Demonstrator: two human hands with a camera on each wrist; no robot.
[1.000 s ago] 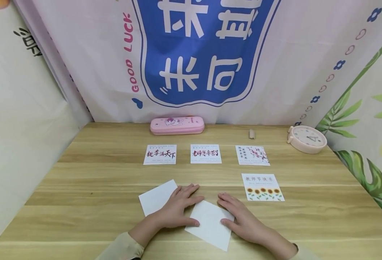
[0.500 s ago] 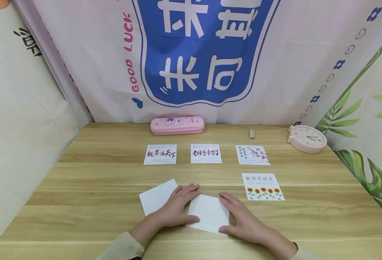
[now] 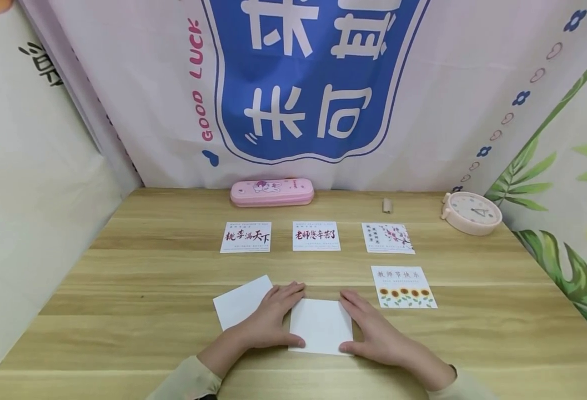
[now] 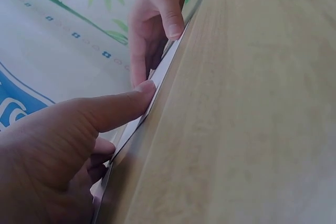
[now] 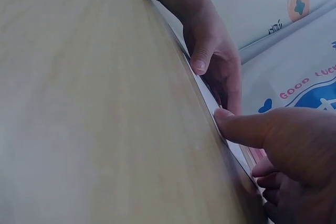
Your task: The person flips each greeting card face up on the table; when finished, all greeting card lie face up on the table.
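A blank white card (image 3: 320,326) lies on the wooden table between my two hands, its edges nearly square to me. At its left edge is my left hand (image 3: 270,319), thumb on the lower left corner and fingers stretched forward near the upper left one. My right hand (image 3: 375,333) lies along the opposite edge, its thumb by the lower right corner and its fingers extended by the upper right one. Partly under or behind my left hand is a second blank white card (image 3: 240,303), tilted. Both wrist views show the thumbs touching the thin card (image 4: 165,66) from either side.
Three printed cards lie in a row: one (image 3: 245,238), a middle one (image 3: 316,236) and a blossom one (image 3: 388,239). Below is a sunflower card (image 3: 404,287). Farther back are a pink pencil case (image 3: 272,193), a small beige block (image 3: 387,206) and a round clock (image 3: 473,213).
The blank card between my hands has turned from a diagonal position to nearly square with the table's front. My right hand has shifted slightly with it; the left hand has barely moved.
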